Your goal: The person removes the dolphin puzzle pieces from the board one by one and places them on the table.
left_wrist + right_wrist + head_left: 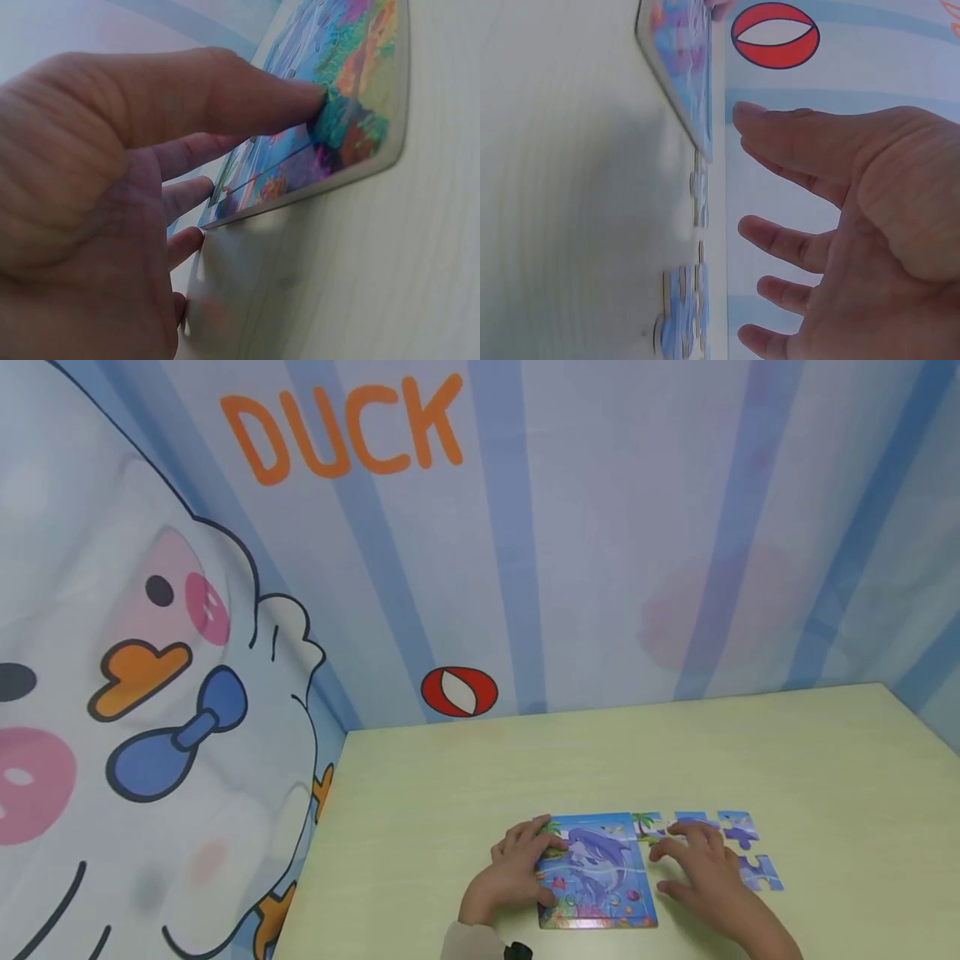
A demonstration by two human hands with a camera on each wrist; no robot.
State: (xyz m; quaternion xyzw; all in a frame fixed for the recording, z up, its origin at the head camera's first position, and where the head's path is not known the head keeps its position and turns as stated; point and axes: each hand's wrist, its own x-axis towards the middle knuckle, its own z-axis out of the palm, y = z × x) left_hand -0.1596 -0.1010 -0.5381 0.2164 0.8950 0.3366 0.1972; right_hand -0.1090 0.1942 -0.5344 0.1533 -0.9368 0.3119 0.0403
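A jigsaw puzzle [600, 868] with a purple dolphin and a sea scene lies in its flat board on the table. My left hand [512, 868] rests on its left side; in the left wrist view the thumb [277, 101] touches the board's face near a corner while the other fingers spread along the edge. To the right of the board, my right hand [708, 881] hovers over loose puzzle pieces, fingers spread and holding nothing. A palm-tree piece [647, 823] lies against the board's right edge. Other pieces are partly hidden under the right hand.
Two loose pieces show beyond the right hand, an upper one [738, 827] and a lower one [763, 873]. The pale table [420, 810] meets a blue striped cloth backdrop [600, 527] at the back and a duck-printed cloth [247, 827] at the left.
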